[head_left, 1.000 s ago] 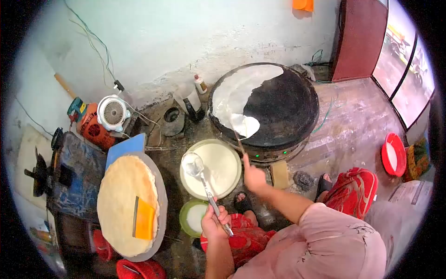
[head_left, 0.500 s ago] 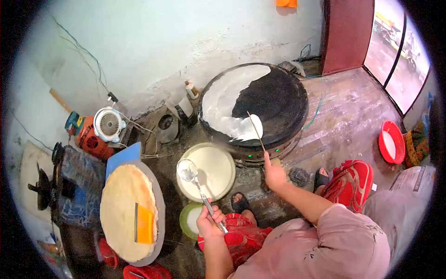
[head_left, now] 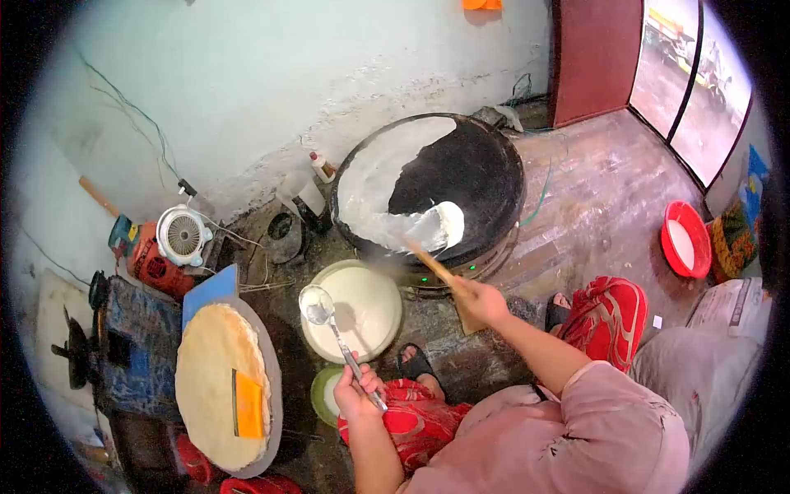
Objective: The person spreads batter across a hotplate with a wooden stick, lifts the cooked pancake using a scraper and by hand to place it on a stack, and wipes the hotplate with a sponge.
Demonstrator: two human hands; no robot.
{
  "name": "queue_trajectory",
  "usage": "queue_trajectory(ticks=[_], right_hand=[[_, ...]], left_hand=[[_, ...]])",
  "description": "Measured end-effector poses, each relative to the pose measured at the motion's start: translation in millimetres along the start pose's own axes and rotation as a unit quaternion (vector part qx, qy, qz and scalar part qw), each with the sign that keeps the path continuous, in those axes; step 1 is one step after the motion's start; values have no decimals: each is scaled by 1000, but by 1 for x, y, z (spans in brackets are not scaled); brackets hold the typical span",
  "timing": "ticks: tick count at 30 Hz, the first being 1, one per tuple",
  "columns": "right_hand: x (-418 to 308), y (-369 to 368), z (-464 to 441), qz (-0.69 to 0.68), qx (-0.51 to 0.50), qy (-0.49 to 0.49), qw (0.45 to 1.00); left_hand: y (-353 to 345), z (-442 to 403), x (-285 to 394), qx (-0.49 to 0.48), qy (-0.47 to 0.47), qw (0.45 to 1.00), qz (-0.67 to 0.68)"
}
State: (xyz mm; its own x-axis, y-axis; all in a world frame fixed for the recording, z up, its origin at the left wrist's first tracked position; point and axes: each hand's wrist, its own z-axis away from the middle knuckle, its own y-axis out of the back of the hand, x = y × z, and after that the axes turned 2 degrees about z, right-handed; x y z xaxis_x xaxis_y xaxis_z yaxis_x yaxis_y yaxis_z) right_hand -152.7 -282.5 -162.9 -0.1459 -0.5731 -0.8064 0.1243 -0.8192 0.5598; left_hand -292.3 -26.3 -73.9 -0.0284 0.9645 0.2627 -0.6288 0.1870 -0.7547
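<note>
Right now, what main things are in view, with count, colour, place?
Griddle: 1, black, centre
Batter: 1 patch, white, on griddle
Large basin: 1, cream, beside griddle
Small bowl: 1, green, beside large basin
Flatbread: 1 visible, tan, left
Scraper: 1, orange, on flatbread
Fan: 1, white, left
Bottle: 1, white, left of griddle
Tub: 1, red, right
Ladle: 1, silver, in left hand
Spreader: 1, brown-handled, in right hand
Left hand: 1, bare, gripping ladle
Right hand: 1, bare, gripping spreader

the right hand point(head_left: 487, 304) gripped a wooden-handled spreader point(head_left: 438, 266) at the white batter point(head_left: 366, 185) on a black griddle point(head_left: 473, 169). the left hand point(head_left: 360, 395) held a ladle point(head_left: 335, 327) above a pale basin point(head_left: 397, 319).
</note>
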Motion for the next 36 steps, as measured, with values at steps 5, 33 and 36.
queue_trajectory(ticks=[5, 33, 36], right_hand=[[36, 44, -23, 302, 117, 94, 942], [91, 175, -110, 315, 110, 82, 939], [91, 177, -94, 258, 24, 130, 957]], left_hand=[[-3, -1, -2, 8, 10, 1000, -3], [-36, -28, -35, 61, -15, 998, -31], [-42, -33, -39, 54, -12, 998, 6]])
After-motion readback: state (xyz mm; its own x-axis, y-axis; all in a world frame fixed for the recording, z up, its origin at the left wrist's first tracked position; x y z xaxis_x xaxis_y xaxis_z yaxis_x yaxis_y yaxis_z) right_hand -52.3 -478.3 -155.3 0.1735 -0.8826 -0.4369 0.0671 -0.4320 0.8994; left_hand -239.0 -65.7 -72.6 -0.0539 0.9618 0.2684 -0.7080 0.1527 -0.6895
